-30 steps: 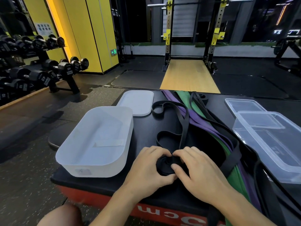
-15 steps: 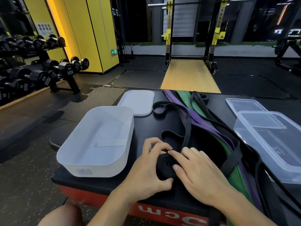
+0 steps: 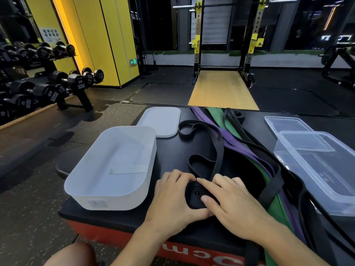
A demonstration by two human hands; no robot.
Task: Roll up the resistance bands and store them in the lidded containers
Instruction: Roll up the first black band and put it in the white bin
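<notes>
The left hand [image 3: 172, 198] curls round the near side of a tightly wound black coil [image 3: 196, 194] and the right hand [image 3: 232, 204] pinches it between thumb and fingers, probably so the turns cannot spring loose (rubber wants to unroll). The band's unrolled tail [image 3: 218, 156] trails slack across the black platform top [image 3: 169, 150], free to feed the roll. The open white container [image 3: 115, 166] sits just left of the hands, its lid [image 3: 161, 121] behind it. The purple band [image 3: 230, 139] and green band [image 3: 216, 116] lie unrolled to the right, beside the clear container [image 3: 322, 169].
</notes>
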